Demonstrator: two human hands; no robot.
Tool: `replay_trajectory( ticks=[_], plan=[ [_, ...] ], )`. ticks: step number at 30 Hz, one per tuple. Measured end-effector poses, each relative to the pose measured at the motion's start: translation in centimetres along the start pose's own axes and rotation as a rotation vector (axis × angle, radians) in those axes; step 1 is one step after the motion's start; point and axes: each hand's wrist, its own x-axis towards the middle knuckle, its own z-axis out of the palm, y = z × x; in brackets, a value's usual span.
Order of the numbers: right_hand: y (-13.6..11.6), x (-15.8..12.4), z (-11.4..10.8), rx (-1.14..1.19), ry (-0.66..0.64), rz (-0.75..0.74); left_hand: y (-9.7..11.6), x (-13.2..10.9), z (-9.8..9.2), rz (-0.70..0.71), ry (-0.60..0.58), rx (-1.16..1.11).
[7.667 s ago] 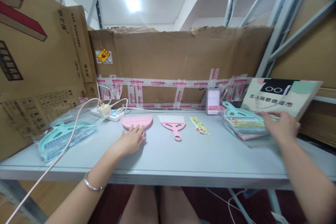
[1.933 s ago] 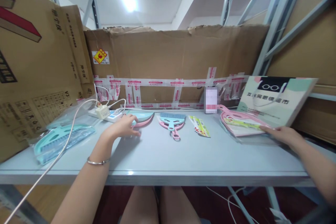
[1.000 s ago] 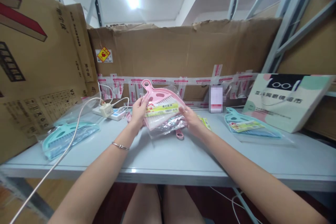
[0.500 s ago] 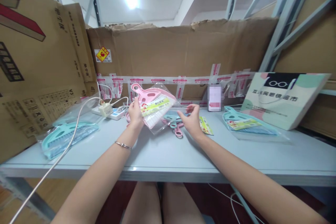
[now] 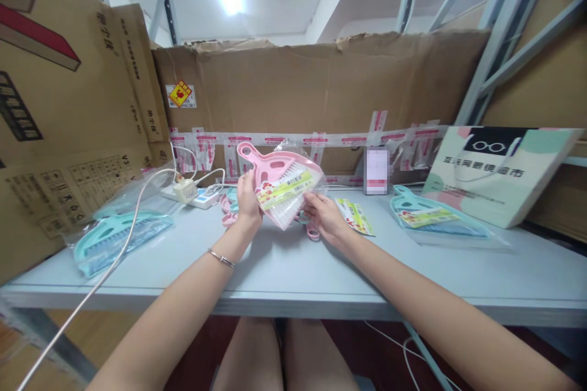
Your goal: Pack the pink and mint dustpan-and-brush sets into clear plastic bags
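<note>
A pink dustpan-and-brush set in a clear plastic bag with a yellow label is held up above the grey table. My left hand grips its left edge, fingers closed on it. My right hand touches the bag's lower right corner, fingers curled on the plastic. Behind the bag, loose pink and teal dustpans and a pink brush handle lie on the table, mostly hidden. A loose label card lies just right of my right hand.
A bagged teal set lies at the left under a white cable. Another bagged teal set lies at the right before a printed paper bag. A power strip sits at the back. Cardboard walls surround the table.
My right hand has come back to the bag's lower corner and closed on the plastic. The pink set has shifted slightly right and tilted. Earlier it was lifted from the right-hand stack.
</note>
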Motion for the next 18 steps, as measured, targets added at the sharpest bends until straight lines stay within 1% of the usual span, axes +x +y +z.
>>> replay_trajectory(
  ticks=[2, 4, 8, 11, 13, 15, 18],
  plan=[
    [0.0, 0.0, -0.2, 0.085, 0.011, 0.047, 0.1, -0.4, 0.3, 0.016, -0.008, 0.022],
    [0.0, 0.0, -0.2, 0.126, 0.021, 0.058, 0.1, -0.6, 0.3, 0.063, 0.010, 0.070],
    [-0.1, -0.3, 0.1, 0.111, 0.051, 0.068, -0.4, -0.5, -0.2, 0.197, 0.070, 0.231],
    [-0.3, -0.5, 0.2, 0.092, 0.071, 0.090, -0.5, 0.5, -0.8, 0.316, 0.028, 0.408],
    [-0.6, -0.7, 0.2, 0.092, 0.039, 0.100, 0.1, 1.5, -1.2, 0.416, 0.026, 0.512],
    [-0.8, -0.9, 0.2, 0.091, -0.028, 0.109, 1.2, 2.7, -1.4, 0.509, 0.047, 0.574],
    [-1.1, -1.1, 0.1, 0.106, -0.117, 0.133, 3.2, 4.4, -1.4, 0.586, 0.081, 0.600]
  ],
)
